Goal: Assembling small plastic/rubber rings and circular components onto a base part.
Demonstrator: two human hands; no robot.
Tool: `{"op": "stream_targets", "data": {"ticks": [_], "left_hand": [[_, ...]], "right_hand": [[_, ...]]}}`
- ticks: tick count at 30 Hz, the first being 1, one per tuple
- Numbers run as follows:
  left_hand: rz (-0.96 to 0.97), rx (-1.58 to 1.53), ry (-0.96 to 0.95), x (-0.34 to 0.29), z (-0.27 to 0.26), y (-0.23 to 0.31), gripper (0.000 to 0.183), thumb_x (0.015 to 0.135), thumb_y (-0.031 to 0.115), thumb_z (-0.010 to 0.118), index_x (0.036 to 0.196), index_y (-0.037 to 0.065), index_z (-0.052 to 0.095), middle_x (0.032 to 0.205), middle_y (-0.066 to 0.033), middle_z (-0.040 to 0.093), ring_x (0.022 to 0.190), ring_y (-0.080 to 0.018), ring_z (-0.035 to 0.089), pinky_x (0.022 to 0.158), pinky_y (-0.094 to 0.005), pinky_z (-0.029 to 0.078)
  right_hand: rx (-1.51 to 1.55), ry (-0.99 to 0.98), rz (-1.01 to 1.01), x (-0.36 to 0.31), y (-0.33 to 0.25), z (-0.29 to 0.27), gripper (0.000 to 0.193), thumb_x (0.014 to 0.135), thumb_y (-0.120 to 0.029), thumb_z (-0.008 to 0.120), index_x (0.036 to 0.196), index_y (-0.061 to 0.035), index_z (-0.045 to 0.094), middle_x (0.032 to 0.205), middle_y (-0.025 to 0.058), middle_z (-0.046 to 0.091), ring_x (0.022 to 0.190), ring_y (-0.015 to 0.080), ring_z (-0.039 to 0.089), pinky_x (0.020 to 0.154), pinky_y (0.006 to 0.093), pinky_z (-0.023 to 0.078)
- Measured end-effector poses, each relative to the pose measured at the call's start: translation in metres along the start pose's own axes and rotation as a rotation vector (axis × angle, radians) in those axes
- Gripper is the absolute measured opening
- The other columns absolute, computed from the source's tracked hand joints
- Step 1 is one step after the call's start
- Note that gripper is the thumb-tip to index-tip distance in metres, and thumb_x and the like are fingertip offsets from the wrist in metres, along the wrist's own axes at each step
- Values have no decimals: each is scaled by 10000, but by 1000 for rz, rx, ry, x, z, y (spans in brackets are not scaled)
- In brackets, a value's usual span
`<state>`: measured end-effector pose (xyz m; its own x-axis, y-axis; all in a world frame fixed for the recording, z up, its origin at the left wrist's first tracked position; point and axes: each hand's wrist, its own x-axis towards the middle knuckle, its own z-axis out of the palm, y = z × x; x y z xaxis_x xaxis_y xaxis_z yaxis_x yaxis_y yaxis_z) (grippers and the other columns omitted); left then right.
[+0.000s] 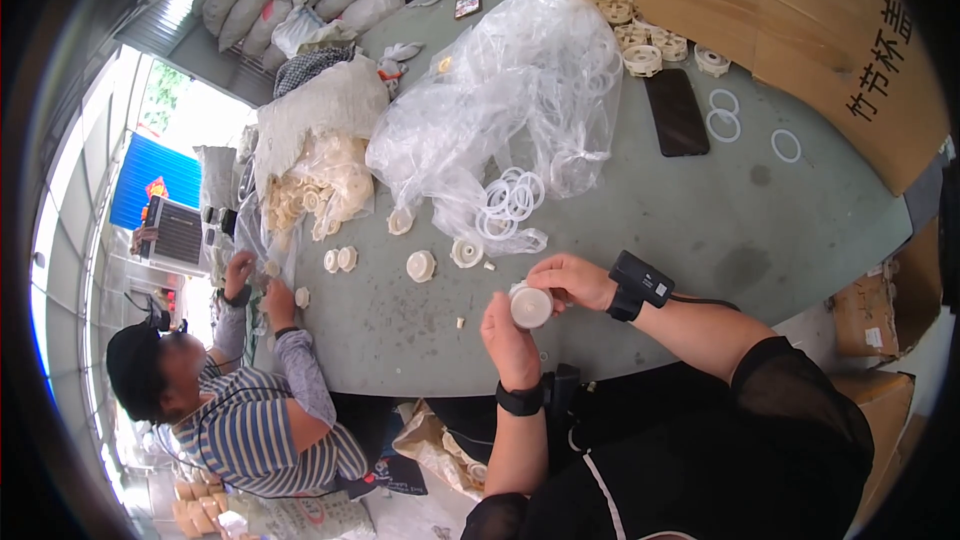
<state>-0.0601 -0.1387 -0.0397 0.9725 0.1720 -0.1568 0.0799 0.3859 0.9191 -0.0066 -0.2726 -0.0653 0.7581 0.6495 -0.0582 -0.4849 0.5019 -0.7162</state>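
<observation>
Just above the near edge of the table, my left hand [508, 338] and my right hand [577, 281] are both closed on one round cream plastic cap [531, 307]. Its flat disc face is turned up. My left fingers grip its left side, while my right fingertips press at its upper right rim. A ridged cream cap [466, 252] lies on the table beyond my hands, and another cap [421, 265] sits to its left. White sealing rings [512, 198] spill from a clear plastic bag [500, 90] farther off.
A dark phone [677, 112] and loose white rings [786, 146] lie at the right, before a large cardboard box [780, 20]. Several cream caps [642, 61] are heaped beside it. On the left, a person in a striped shirt [240, 435] works near a sack of parts [315, 175].
</observation>
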Motion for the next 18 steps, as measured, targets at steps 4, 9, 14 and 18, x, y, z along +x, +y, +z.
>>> {"op": "stream_targets", "data": {"ticks": [4,9,14,18], "left_hand": [[25,5,-11,2,-6,-9,285,908,281,405,880,30,536,840,-68,598,764,-142,573,691,-273,440],[-17,-131,-41,0,-3,5,248,898,251,433,939,22,523,953,-90,579,866,-158,551,764,-301,425],[-9,-227,-330,-5,-7,5,230,860,187,493,1018,19,500,1058,-91,539,943,-192,511,811,-343,400],[24,-229,-348,-10,-14,16,268,847,156,508,1074,16,485,1084,-103,534,973,-211,513,835,-359,408]], "right_hand": [[14,5,-7,6,4,-8,193,845,-212,530,847,-30,594,591,-6,536,456,59,455,458,213,401],[150,-8,19,5,2,-4,169,839,-178,543,885,-22,590,642,-1,550,504,59,471,489,217,406],[239,-50,32,-2,-7,-8,193,850,-155,520,968,-13,573,711,21,574,550,79,499,522,213,413],[231,-223,36,5,-4,-12,243,849,-148,506,1047,-11,538,807,53,592,587,93,526,539,217,422]]}}
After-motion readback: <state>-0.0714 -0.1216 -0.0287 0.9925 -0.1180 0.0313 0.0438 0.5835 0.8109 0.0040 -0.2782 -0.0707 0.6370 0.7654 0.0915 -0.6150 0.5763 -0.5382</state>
